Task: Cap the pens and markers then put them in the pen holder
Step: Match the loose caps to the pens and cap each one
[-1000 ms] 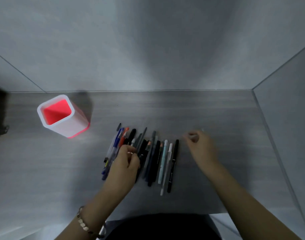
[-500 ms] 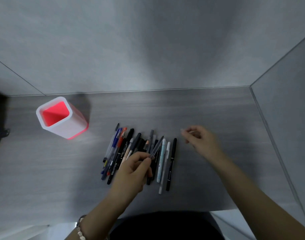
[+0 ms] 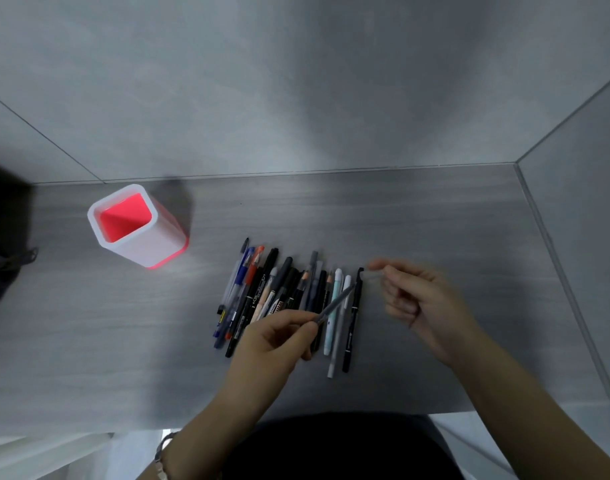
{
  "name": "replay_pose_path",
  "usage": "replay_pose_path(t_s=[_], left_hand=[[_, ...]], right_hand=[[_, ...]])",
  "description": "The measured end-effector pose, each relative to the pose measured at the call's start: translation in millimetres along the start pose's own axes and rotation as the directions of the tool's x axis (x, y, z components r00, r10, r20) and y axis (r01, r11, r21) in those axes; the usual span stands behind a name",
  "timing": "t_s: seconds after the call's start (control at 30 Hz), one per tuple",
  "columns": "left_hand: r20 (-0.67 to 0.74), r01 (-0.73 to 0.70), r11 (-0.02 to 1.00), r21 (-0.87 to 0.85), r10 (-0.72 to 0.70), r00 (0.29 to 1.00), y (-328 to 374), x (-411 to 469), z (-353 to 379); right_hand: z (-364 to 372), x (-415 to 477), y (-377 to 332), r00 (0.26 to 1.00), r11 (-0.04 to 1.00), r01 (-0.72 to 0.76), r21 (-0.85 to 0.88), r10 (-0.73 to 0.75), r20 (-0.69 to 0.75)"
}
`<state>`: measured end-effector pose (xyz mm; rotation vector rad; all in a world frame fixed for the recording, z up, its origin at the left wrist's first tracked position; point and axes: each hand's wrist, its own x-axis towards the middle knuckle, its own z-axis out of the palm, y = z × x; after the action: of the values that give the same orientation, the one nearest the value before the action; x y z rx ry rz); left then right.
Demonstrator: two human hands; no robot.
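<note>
Your left hand (image 3: pixel 272 341) pinched a slim grey pen (image 3: pixel 334 304) by its lower end, its long axis slanting up and right above the row of pens (image 3: pixel 289 299) on the desk (image 3: pixel 435 220). Your right hand (image 3: pixel 417 299) pinched a small clear cap (image 3: pixel 372 276), blurred, just beyond the pen's tip. The pen holder (image 3: pixel 137 230) stood upright well to the left, with bare desk between.
</note>
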<state>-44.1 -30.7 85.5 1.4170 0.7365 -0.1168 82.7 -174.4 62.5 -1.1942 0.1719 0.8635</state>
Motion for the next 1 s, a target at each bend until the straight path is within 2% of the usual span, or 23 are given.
replay_pose_path(t_s=[0.2,0.43,0.6,0.9,1.0], left_hand=[[0.032,-0.066,0.997,0.043,0.065,0.997,7.4,-4.0,-2.5],[0.024,-0.094,0.994,0.059,0.092,0.995,10.1,-5.1,-2.4],[0.042,-0.117,0.988,0.105,0.113,0.993,8.6,-6.2,-2.4],[0.04,-0.194,0.967,0.167,0.19,0.981,6.8,-9.1,-5.8],[0.063,-0.156,0.98,0.125,0.149,0.987,12.2,-10.1,-8.4]], right_hand=[[1.8,-7.5,-6.9,0.991,0.96,0.129,-0.247,-0.112,0.079],[-0.1,-8.5,-11.8,0.988,0.944,0.147,-0.295,-0.152,0.008],[3.7,-13.0,-10.2,0.992,0.913,0.124,-0.389,-0.105,0.069],[8.9,-15.5,-4.4,0.978,0.936,0.137,-0.324,-0.075,0.197],[9.4,-17.5,-1.5,0.968,0.93,0.165,-0.328,-0.088,0.237]])
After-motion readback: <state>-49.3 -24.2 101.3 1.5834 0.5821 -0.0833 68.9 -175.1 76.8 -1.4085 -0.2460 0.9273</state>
